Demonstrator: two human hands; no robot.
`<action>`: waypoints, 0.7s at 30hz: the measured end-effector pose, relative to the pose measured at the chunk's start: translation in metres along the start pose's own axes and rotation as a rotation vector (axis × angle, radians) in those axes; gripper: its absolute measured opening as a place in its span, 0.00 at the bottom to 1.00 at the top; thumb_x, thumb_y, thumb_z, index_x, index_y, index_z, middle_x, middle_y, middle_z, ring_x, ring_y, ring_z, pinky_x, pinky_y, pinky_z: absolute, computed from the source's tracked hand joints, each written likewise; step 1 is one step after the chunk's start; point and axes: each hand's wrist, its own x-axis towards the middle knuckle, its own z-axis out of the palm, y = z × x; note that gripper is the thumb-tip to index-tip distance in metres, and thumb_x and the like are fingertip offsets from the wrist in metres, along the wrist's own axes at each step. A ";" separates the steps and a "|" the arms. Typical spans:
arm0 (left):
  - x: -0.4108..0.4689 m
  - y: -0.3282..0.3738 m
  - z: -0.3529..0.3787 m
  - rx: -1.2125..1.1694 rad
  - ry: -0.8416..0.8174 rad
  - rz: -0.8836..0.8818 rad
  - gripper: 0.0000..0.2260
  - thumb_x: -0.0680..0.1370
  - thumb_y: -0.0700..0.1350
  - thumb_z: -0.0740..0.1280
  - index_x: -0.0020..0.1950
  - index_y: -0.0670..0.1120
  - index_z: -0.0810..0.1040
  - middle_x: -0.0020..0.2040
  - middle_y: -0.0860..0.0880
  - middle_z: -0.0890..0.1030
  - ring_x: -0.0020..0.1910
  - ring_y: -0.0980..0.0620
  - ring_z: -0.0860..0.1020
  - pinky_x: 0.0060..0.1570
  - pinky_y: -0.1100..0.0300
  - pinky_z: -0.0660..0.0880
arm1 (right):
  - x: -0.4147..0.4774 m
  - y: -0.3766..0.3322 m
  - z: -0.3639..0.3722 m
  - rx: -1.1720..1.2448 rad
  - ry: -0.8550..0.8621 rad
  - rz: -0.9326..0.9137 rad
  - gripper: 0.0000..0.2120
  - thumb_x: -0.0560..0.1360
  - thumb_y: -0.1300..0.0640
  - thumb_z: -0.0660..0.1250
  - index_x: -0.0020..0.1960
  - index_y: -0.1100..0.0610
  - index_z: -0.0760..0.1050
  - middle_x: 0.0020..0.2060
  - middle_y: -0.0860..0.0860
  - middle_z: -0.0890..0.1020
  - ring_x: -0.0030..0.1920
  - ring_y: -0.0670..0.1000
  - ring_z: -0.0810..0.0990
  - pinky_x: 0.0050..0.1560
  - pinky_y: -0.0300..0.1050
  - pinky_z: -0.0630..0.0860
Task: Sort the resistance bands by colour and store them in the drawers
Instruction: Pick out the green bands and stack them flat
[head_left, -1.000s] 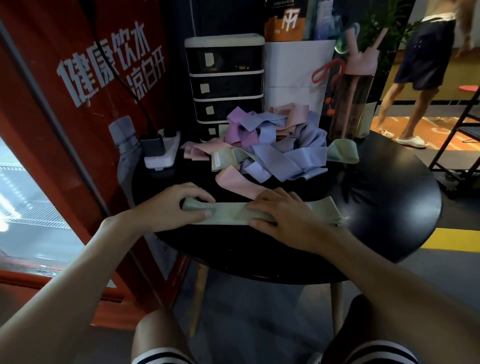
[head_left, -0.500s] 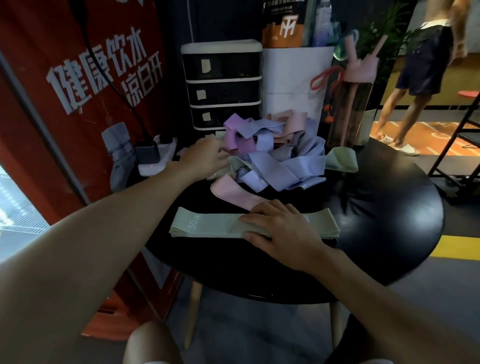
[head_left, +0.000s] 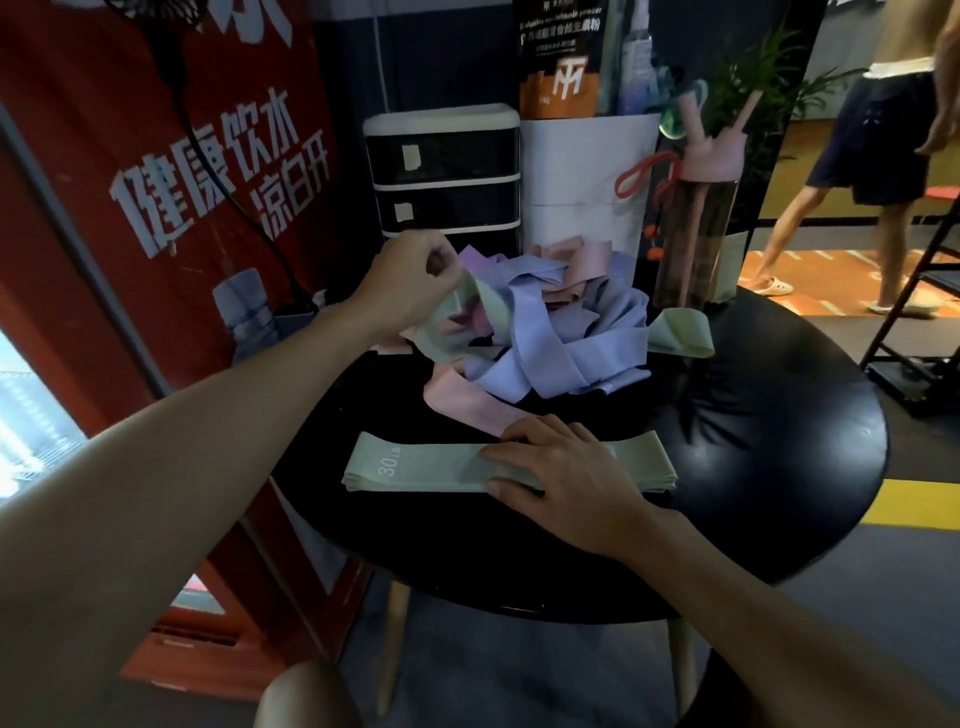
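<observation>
A flat stack of green bands (head_left: 415, 462) marked 30 LB lies near the front of the round black table (head_left: 779, 467). My right hand (head_left: 561, 467) rests flat on its right half, fingers straight. Behind it a tangled pile of bands (head_left: 561, 338) in lilac, pink, purple and green covers the table's middle. My left hand (head_left: 410, 280) pinches a green band (head_left: 457, 327) and lifts it out of the pile's left side. The black drawer unit (head_left: 441, 176) with a white top stands at the back; its drawers look closed.
A white box (head_left: 582, 176) and a pink-capped bottle (head_left: 696, 218) stand behind the pile. One more green band (head_left: 680, 332) lies at the pile's right. A red sign (head_left: 156, 182) lines the left. A person (head_left: 878, 156) walks at far right, beside a black rack (head_left: 924, 291).
My left hand left the green stack, reached into the pile and now lifts a green band from it. My right hand stayed on the stack.
</observation>
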 end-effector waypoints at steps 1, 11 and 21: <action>0.002 0.005 -0.009 -0.023 0.036 0.018 0.05 0.77 0.43 0.68 0.41 0.45 0.78 0.37 0.54 0.79 0.36 0.58 0.76 0.39 0.61 0.73 | 0.000 0.000 0.000 0.000 0.003 0.005 0.21 0.76 0.36 0.56 0.64 0.42 0.75 0.59 0.41 0.74 0.60 0.46 0.72 0.58 0.45 0.69; 0.002 0.036 -0.066 -0.089 0.207 0.016 0.09 0.79 0.43 0.68 0.45 0.37 0.82 0.41 0.43 0.82 0.37 0.57 0.76 0.35 0.71 0.70 | 0.025 -0.004 -0.044 0.210 0.027 0.144 0.18 0.79 0.41 0.58 0.65 0.45 0.74 0.60 0.43 0.75 0.64 0.49 0.69 0.61 0.51 0.63; -0.018 0.076 -0.097 -0.400 0.186 -0.063 0.07 0.81 0.43 0.67 0.45 0.43 0.82 0.37 0.48 0.80 0.32 0.61 0.75 0.34 0.68 0.72 | 0.092 -0.036 -0.093 0.677 0.384 0.218 0.15 0.76 0.57 0.70 0.60 0.59 0.72 0.51 0.50 0.76 0.49 0.48 0.76 0.48 0.41 0.72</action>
